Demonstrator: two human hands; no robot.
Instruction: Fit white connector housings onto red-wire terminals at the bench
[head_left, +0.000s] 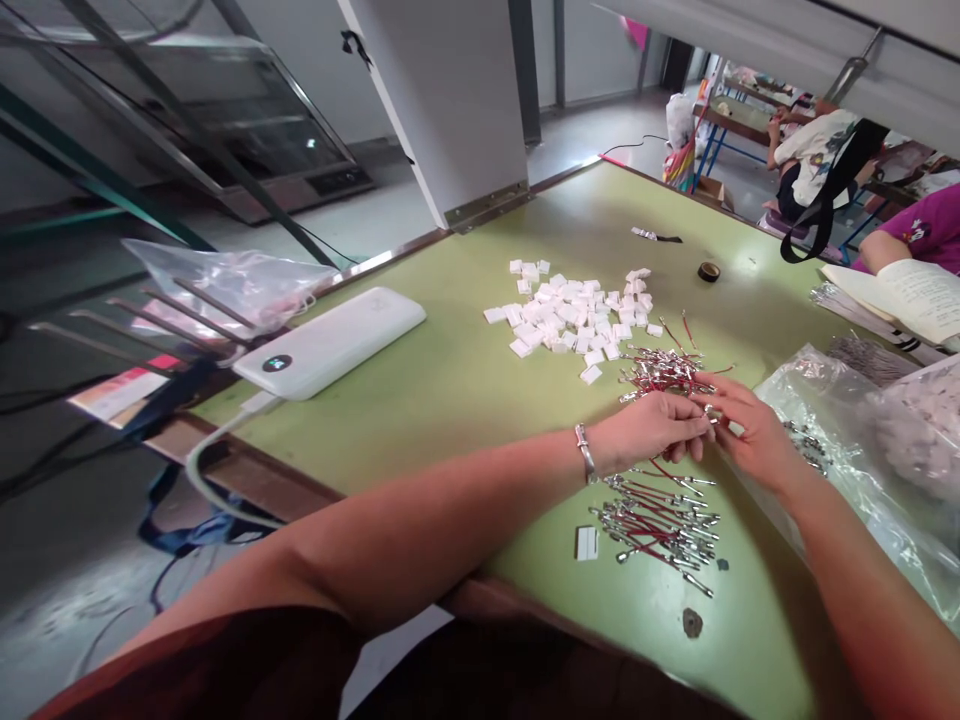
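Both hands meeting over a small silvery piece, beside red wire leads

The left hand (671, 428), wearing a bracelet (584, 454) at the wrist, is closing thumb and fingers on a small silvery piece (709, 414). The right hand (757, 435) is pinching at the same piece from the other side; its exact form is staying unclear, being tiny and partly covered by fingers.

Red leads with silvery ends are lying in two heaps on the green table (465, 400): an upper heap (660, 370) just beyond the hands and a lower heap (664, 525) on the near side. White plastic pieces (562, 315) are spreading in a loose pile beyond the left forearm. One white block (586, 543) is sitting apart, left of the lower heap. A dark flat fragment (692, 623) is lying nearer the table edge.

A clear plastic bag (840, 430) is resting to the right of the right hand. A black tape roll (709, 271) is lying farther back. A white power bank (330, 345) is resting at far left, its cable (204, 455) hanging over the edge.
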